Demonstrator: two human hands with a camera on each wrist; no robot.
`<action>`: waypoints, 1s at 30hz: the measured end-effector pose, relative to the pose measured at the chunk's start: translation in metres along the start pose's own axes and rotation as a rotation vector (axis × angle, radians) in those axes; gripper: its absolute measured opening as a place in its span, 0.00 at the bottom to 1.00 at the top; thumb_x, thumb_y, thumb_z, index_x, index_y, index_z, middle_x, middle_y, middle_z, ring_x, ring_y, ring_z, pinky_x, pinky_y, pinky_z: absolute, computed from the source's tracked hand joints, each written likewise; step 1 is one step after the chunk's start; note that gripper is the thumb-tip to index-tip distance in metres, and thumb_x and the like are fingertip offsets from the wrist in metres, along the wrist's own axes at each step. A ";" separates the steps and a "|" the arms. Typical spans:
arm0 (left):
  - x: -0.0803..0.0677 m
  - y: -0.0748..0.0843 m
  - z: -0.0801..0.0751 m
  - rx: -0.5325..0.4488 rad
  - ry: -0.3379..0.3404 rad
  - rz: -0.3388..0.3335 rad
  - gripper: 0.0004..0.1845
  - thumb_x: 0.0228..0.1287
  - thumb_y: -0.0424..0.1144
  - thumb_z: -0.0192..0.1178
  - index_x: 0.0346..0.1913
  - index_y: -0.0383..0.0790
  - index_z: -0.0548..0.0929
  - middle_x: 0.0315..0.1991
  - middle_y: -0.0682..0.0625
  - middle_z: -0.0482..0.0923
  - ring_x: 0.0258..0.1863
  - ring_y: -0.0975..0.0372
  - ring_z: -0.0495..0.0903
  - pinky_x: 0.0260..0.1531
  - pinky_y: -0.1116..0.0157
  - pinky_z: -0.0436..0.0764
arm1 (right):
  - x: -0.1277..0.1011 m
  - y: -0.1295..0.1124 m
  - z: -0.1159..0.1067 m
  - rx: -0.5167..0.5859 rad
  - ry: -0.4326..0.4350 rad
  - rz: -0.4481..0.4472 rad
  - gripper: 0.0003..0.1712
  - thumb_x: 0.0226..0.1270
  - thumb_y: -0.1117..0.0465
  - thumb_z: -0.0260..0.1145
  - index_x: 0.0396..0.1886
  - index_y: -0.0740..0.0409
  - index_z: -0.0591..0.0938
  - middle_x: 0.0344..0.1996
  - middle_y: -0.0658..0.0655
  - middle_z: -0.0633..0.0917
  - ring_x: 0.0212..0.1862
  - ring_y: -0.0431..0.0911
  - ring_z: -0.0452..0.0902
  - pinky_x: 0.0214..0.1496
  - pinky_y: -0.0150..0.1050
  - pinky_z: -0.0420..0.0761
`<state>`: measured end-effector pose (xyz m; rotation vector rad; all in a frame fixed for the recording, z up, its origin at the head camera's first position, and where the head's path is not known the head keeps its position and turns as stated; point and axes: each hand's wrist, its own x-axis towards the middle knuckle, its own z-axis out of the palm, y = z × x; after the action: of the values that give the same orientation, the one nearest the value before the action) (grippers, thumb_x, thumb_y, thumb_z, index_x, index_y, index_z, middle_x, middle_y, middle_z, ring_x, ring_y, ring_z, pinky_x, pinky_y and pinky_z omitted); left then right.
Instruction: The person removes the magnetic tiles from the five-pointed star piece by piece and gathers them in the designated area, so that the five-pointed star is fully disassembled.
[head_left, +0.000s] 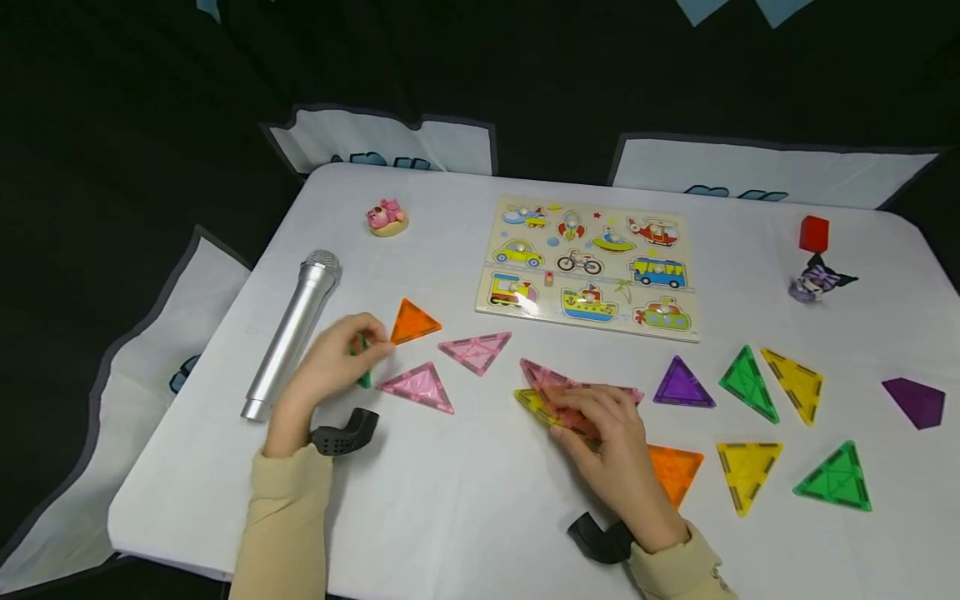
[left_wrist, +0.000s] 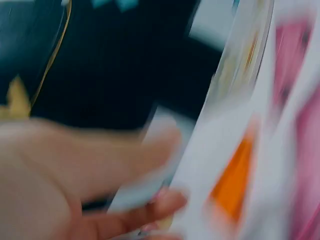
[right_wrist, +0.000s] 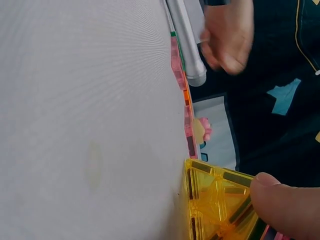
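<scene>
My left hand (head_left: 371,350) pinches a green tile (head_left: 365,380) held on edge just above the white table (head_left: 450,517), between a silver microphone (head_left: 288,337) and an orange triangle tile (head_left: 412,323). The left wrist view is blurred, showing only curled fingers (left_wrist: 150,210) and an orange patch (left_wrist: 232,182). My right hand (head_left: 570,412) lies over a yellow triangle tile (head_left: 531,402) and a pink tile (head_left: 543,377) at the table's middle. In the right wrist view my thumb (right_wrist: 280,200) presses on the yellow tile (right_wrist: 215,200).
Two pink triangles (head_left: 420,387) (head_left: 476,350) lie between my hands. Several coloured tiles spread to the right, among them a purple one (head_left: 681,385) and an orange one (head_left: 675,471). A vehicle puzzle board (head_left: 588,267), a pink toy (head_left: 386,217), a red block (head_left: 813,233) and a small figure (head_left: 817,279) sit farther back.
</scene>
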<state>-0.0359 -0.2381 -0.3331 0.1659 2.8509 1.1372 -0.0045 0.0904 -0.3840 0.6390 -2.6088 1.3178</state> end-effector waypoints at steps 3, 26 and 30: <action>0.007 0.029 0.040 -0.112 -0.167 0.150 0.08 0.62 0.38 0.57 0.41 0.37 0.77 0.33 0.51 0.75 0.31 0.60 0.71 0.32 0.63 0.71 | -0.001 0.000 0.000 0.004 0.005 0.003 0.18 0.48 0.65 0.72 0.42 0.52 0.82 0.45 0.48 0.80 0.54 0.49 0.63 0.54 0.49 0.59; 0.015 0.072 0.140 -0.264 0.008 0.270 0.16 0.51 0.41 0.67 0.43 0.41 0.83 0.36 0.53 0.79 0.36 0.63 0.75 0.38 0.65 0.72 | -0.003 -0.003 0.001 -0.030 0.030 0.040 0.15 0.49 0.63 0.72 0.38 0.54 0.80 0.42 0.54 0.80 0.52 0.52 0.64 0.50 0.51 0.66; 0.014 0.076 0.138 -0.345 0.019 0.242 0.13 0.53 0.39 0.66 0.42 0.39 0.82 0.36 0.51 0.78 0.31 0.61 0.75 0.33 0.64 0.74 | -0.004 -0.005 0.001 -0.013 0.027 0.032 0.15 0.48 0.63 0.73 0.37 0.53 0.80 0.41 0.52 0.80 0.51 0.50 0.65 0.50 0.49 0.66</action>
<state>-0.0304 -0.0876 -0.3811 0.4895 2.6474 1.6600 0.0010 0.0880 -0.3828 0.5765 -2.6148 1.3073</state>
